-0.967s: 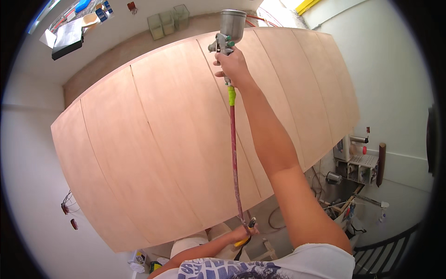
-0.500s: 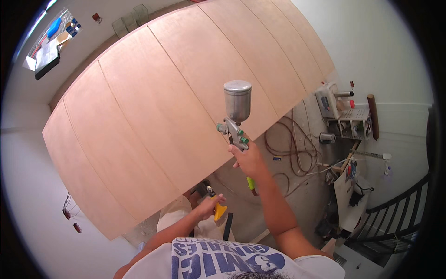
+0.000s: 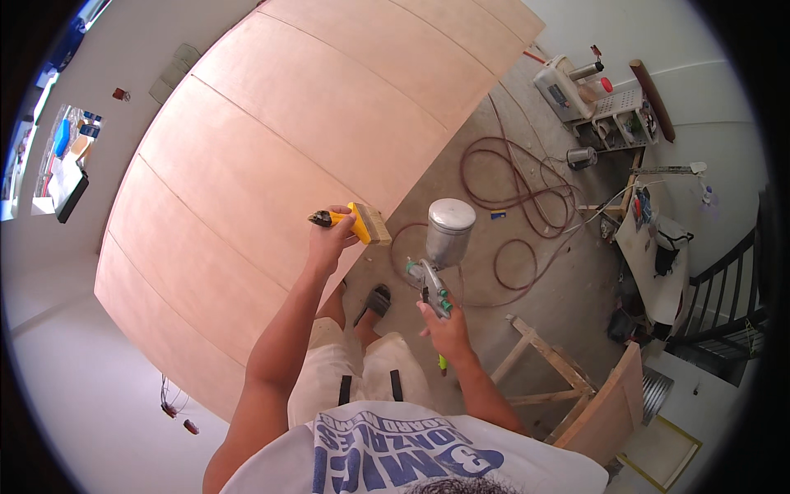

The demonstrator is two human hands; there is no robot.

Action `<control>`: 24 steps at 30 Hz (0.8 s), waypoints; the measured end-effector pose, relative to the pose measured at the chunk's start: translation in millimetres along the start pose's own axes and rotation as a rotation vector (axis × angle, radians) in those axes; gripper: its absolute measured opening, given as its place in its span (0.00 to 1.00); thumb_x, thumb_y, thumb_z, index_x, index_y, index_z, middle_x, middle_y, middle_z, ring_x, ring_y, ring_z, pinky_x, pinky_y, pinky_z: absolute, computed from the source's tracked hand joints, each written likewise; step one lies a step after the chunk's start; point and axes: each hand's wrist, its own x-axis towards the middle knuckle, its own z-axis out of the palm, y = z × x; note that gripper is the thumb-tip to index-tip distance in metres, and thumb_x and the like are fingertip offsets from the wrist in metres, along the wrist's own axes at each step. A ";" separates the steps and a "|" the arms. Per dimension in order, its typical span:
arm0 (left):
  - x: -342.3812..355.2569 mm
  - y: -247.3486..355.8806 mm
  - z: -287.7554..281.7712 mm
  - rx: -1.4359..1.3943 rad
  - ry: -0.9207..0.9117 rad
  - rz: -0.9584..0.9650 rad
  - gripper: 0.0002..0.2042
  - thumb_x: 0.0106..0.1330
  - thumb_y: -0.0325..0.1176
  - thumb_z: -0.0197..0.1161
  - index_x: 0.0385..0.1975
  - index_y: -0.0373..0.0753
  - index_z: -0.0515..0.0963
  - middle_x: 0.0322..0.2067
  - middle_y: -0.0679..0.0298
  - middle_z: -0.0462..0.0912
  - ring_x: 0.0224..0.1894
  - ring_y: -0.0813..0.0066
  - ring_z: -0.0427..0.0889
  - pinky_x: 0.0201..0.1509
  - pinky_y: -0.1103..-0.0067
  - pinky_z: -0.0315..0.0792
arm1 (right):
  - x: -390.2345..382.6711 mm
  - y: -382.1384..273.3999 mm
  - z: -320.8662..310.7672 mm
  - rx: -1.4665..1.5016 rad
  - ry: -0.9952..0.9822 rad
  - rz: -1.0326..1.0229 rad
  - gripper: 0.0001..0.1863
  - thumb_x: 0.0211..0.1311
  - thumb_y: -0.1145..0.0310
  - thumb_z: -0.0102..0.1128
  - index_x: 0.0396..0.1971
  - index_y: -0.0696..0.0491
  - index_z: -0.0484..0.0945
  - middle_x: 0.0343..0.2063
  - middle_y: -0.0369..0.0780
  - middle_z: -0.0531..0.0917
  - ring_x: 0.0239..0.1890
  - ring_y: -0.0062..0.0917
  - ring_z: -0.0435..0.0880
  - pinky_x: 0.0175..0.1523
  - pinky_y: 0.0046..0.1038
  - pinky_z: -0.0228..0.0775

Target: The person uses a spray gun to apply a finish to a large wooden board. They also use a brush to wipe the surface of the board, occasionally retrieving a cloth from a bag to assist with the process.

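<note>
My left hand (image 3: pixel 333 235) grips a wide paint brush (image 3: pixel 366 224) with a yellow handle and pale bristles, held up over the near right edge of a large pale plywood panel (image 3: pixel 239 165) with several grooves across it. My right hand (image 3: pixel 440 325) is closed round the handle of a metal spray gun (image 3: pixel 429 284), held upright beyond the panel's edge, over the concrete floor. A silver cup (image 3: pixel 449 229) sits on top of the gun, and a piece of green-wrapped hose shows below my hand. My sandaled feet show beneath, beside the panel.
Coiled red hoses (image 3: pixel 518 222) lie on the concrete floor (image 3: pixel 428 165). Along the right stand shelves with tools (image 3: pixel 617 115), a cluttered bench (image 3: pixel 658 272) and a black railing (image 3: pixel 724 288). A wooden frame (image 3: pixel 568 370) is at lower right. A window opening (image 3: pixel 66 165) with items is at left.
My right hand has come down and back from over the panel with the spray gun. My left hand has risen with the brush to the panel's edge. The view has swung toward the right.
</note>
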 end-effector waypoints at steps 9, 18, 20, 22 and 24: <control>157.1 147.8 -128.1 0.163 0.285 0.231 0.10 0.68 0.30 0.63 0.43 0.29 0.78 0.38 0.54 0.83 0.34 0.68 0.86 0.38 0.72 0.87 | 42.8 -57.3 56.0 -0.015 0.068 -0.019 0.28 0.69 0.72 0.60 0.67 0.56 0.67 0.43 0.38 0.82 0.37 0.16 0.81 0.28 0.20 0.79; 353.6 372.9 -307.2 0.607 0.774 0.437 0.15 0.65 0.34 0.65 0.43 0.29 0.80 0.39 0.52 0.85 0.36 0.64 0.89 0.36 0.75 0.87 | 85.0 -85.4 113.0 0.020 0.017 -0.024 0.22 0.69 0.76 0.59 0.61 0.60 0.70 0.44 0.40 0.84 0.37 0.18 0.83 0.29 0.19 0.80; 383.0 393.5 -304.6 0.824 0.844 0.375 0.17 0.64 0.40 0.66 0.46 0.34 0.80 0.43 0.52 0.86 0.41 0.60 0.88 0.48 0.70 0.83 | 92.7 -88.5 119.2 0.030 0.047 -0.002 0.18 0.69 0.76 0.59 0.56 0.61 0.73 0.44 0.41 0.85 0.38 0.20 0.85 0.28 0.20 0.80; 401.4 405.6 -324.4 0.952 0.977 0.457 0.17 0.64 0.42 0.66 0.46 0.38 0.80 0.44 0.53 0.86 0.45 0.57 0.86 0.53 0.68 0.80 | 99.7 -88.6 123.4 0.027 0.060 0.007 0.17 0.69 0.76 0.59 0.56 0.61 0.74 0.44 0.41 0.85 0.37 0.19 0.85 0.28 0.20 0.80; 413.4 409.8 -334.1 1.053 1.043 0.660 0.14 0.64 0.40 0.66 0.46 0.42 0.81 0.45 0.53 0.86 0.49 0.52 0.84 0.56 0.63 0.76 | 102.0 -91.8 123.0 -0.004 0.021 0.039 0.24 0.69 0.76 0.59 0.64 0.59 0.68 0.44 0.39 0.82 0.36 0.16 0.81 0.29 0.19 0.79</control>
